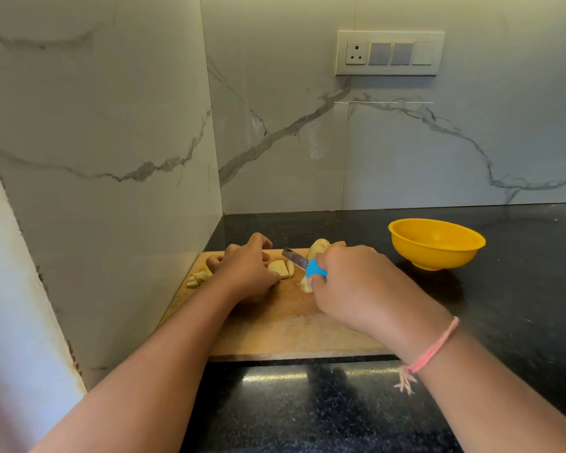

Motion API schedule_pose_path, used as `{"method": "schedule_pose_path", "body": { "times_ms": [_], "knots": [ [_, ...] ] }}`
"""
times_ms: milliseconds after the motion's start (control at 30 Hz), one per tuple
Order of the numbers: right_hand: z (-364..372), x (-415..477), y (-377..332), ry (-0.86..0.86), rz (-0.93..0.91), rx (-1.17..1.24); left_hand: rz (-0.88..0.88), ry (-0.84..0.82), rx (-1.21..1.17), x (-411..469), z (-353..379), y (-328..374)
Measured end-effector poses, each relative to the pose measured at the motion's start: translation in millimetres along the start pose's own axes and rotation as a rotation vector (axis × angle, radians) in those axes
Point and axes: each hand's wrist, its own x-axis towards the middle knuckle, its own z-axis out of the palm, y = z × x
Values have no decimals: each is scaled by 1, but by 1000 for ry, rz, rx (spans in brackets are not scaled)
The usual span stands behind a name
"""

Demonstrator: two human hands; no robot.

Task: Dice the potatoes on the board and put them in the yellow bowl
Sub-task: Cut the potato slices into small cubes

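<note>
A wooden cutting board (pixel 285 335) lies on the black counter against the left wall. On it, my left hand (pixel 245 269) holds down a pale sliced potato piece (pixel 280 268) with curled fingers. My right hand (pixel 350 286) grips a knife by its blue handle (pixel 316 269); the blade (pixel 294 257) slants over the potato piece. Small diced pieces (pixel 197 278) sit at the board's left edge. Uncut potato chunks (pixel 321 247) lie at the far side, and one piece (pixel 305 285) shows beside my right thumb. The yellow bowl (pixel 435 243) stands to the right, with nothing visible inside it.
Marble-patterned walls close the counter in at the left and back. A switch panel (pixel 389 53) sits on the back wall. The dark speckled counter (pixel 520 289) stretches to the right and toward me in front of the board.
</note>
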Motion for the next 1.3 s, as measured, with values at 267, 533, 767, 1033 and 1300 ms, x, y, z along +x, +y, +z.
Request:
{"method": "schedule_pose_path", "body": {
  "times_ms": [267,533,767,1033,1300],
  "knots": [
    [16,23,-13,-71,37,-53,-1,40,-37,1,2,-1],
    [-14,29,-26,-211,-66,-29,-49,27,-15,7,3,-2],
    [-5,18,-26,-210,-61,-90,-42,51,-31,8,4,-4],
    [3,-9,-10,-161,-91,-139,-49,34,-51,6,2,-5],
    [-6,-12,-6,-122,-44,-70,-47,41,-88,9,3,-11]
  ]
}}
